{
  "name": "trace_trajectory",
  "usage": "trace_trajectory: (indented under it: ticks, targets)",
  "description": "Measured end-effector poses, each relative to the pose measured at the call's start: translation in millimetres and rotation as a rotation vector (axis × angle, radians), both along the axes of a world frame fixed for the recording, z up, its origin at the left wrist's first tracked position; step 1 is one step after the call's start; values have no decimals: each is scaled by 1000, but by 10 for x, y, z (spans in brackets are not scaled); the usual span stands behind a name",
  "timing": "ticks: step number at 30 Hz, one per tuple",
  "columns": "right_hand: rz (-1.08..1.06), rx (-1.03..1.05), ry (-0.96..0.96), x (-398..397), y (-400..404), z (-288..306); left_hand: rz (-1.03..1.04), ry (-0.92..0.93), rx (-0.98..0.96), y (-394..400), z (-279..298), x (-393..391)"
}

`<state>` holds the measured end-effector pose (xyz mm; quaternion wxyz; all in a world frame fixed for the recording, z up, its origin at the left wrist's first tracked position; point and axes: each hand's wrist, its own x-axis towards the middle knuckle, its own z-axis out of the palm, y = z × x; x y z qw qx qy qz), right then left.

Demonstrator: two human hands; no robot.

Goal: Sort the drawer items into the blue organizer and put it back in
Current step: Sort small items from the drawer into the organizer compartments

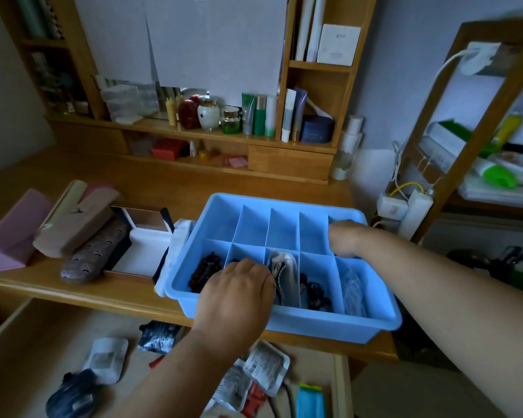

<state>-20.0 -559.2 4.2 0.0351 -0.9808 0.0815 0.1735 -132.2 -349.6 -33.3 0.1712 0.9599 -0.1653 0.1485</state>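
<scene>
Both hands down in the blue organizer. Left hand knuckles-up, fingertips buried in a front compartment, grip impossible to tell. Right hand bent at the wrist, fingers hidden in a back cell, can't tell either.

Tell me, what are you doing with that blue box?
A person is sorting small things into the blue organizer on the desk. The left hand reaches into a front compartment, next to the dark beads. The right hand rests on the organizer's far right side. More packets wait in the open drawer below.
</scene>
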Motion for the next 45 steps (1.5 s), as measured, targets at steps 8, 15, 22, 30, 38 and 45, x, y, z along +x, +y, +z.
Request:
trace_trajectory:
  ticks: [8, 15, 22, 30, 38, 45]
  targets:
    - [-259, 513, 81, -163, 94, -25, 1, 23, 40, -1, -8, 7]
    - [98, -86, -36, -285, 14, 205, -34, 41, 57, 27, -1, 12]
    - [507, -262, -172, -451, -414, 184, -34, 18, 40, 19, -5, 6]
    - [420, -289, -349, -571, -276, 80, -101, -14, -15, 58, 32, -13]
    - [716, 455, -876, -1684, 663, -270, -223, -157, -341, 625, -156, -858]
    - [508, 575, -261, -2535, 1231, -1483, 216, 526, -151, 1586, -1089, -1632]
